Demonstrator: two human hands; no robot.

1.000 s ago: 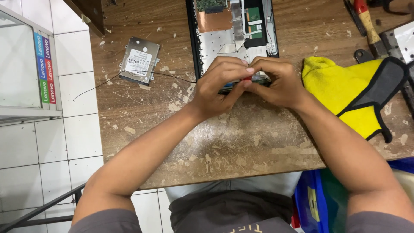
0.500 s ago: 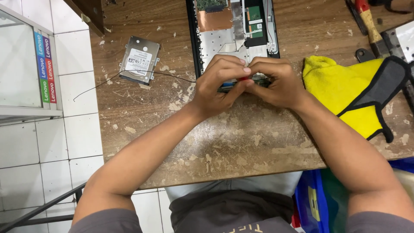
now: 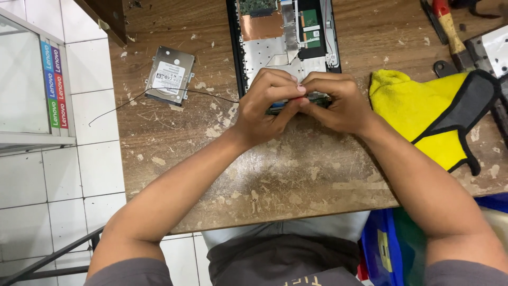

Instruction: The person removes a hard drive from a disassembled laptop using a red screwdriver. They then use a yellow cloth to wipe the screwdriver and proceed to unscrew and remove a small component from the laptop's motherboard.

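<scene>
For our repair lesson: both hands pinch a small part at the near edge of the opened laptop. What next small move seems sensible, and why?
Probably steady the grip before pulling: the left hand and right hand meet fingertip to fingertip over a small dark part at the edge of the opened laptop, and the part is mostly hidden.

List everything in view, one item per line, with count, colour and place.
table: one, worn brown wood, fills the middle
open laptop: one, black frame with silver and copper inside, top centre
small part: one, dark, held between both hands at the laptop's near edge
hard drive: one, silver, left of the laptop
wire: one, thin and dark, beside the hard drive
cloth: one, yellow with dark trim, right
hammer: one, red and tan handle, top right
bag: one, blue, below the table's right edge
left hand: grip closed on the small part
right hand: grip closed on the small part
</scene>
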